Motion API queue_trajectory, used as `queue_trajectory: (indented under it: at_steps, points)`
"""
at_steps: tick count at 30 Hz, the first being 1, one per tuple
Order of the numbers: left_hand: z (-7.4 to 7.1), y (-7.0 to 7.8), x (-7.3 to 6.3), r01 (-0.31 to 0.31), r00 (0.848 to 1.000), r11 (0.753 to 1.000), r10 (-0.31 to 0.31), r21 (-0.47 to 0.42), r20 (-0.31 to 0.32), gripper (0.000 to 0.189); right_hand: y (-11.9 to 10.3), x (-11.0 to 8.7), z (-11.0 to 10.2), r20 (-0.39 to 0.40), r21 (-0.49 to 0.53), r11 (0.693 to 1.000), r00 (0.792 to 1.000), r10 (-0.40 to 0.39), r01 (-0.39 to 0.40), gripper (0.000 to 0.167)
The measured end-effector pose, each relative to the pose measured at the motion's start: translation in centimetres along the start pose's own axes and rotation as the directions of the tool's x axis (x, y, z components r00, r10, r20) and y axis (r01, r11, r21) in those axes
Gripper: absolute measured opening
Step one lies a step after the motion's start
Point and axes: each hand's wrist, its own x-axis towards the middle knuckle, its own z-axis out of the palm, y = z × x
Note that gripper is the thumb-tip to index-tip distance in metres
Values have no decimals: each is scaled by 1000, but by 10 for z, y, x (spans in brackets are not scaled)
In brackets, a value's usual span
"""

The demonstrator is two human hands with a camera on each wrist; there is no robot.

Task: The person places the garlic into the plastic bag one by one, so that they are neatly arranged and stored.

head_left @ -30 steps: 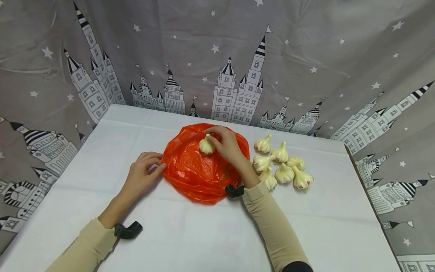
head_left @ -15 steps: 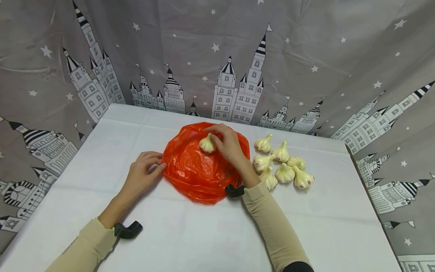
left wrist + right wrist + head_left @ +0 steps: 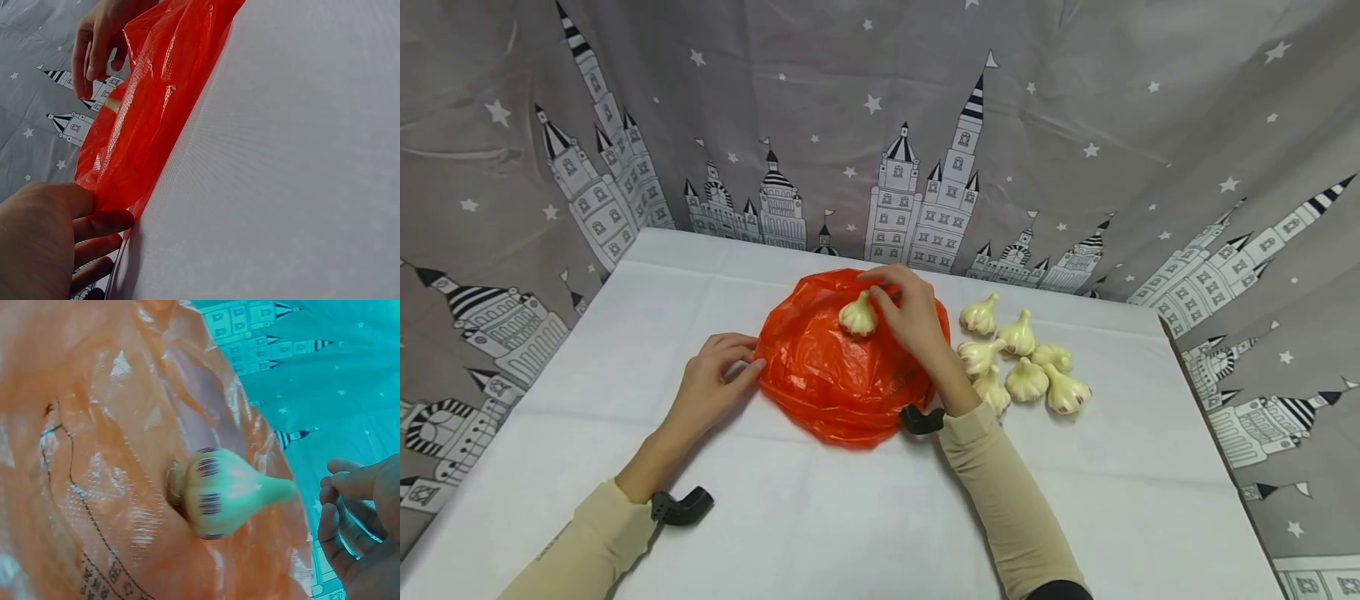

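Observation:
A red plastic bag (image 3: 820, 375) lies spread on the white table. My left hand (image 3: 715, 379) holds its left edge, which the left wrist view shows pinched between thumb and index finger (image 3: 109, 222). One garlic bulb (image 3: 858, 315) rests on the bag's upper middle, its stem pointing up and away. Just to the right of that bulb hovers my right hand (image 3: 913, 312), fingers loosely bent and holding nothing. In the right wrist view, a gap separates the fingertips from the garlic's stem (image 3: 278, 490).
Several more garlic bulbs (image 3: 1026, 379) lie in a cluster right of the bag, close to the right forearm. A grey curtain (image 3: 820, 100) printed with castles hangs behind the table (image 3: 850, 533). Each wrist wears a black camera mount (image 3: 682, 507).
The right hand has let go of the garlic bulb and drawn slightly up and right. The bulb stays on the bag. The left hand keeps its place at the bag's edge.

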Motion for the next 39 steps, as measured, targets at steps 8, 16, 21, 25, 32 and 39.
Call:
queue_trajectory:
  at_steps: [8, 16, 21, 25, 32, 39]
  points:
    - [1, 0, 0, -5, 1000, 1000, 5, -1, -3, 9, -9, -12, 0, -82, 26, 1000, 996, 17, -15, 17]
    - [1, 1, 0, -16, 1000, 1000, 16, 7, -8, 9, -16, -21, -3, -105, 55, 998, 994, -9, 15, 15]
    - [0, 0, 0, 2, 1000, 1000, -2, 3, -5, 10, -17, -28, -8, -93, 27, 1000, 996, 10, -7, 14]
    - [0, -1, 0, 0, 1000, 1000, 0, 5, -4, 11, -17, -34, -15, -92, 24, 1000, 996, 17, -15, 14]
    - [0, -1, -1, 5, 1000, 1000, -5, 10, -5, 11, -15, -46, -31, -103, -8, 1000, 995, 12, -13, 15]
    - [3, 1, 1, 0, 1000, 1000, 0, -2, -5, 10, -11, -59, -51, -122, -51, 999, 993, 8, -14, 15]
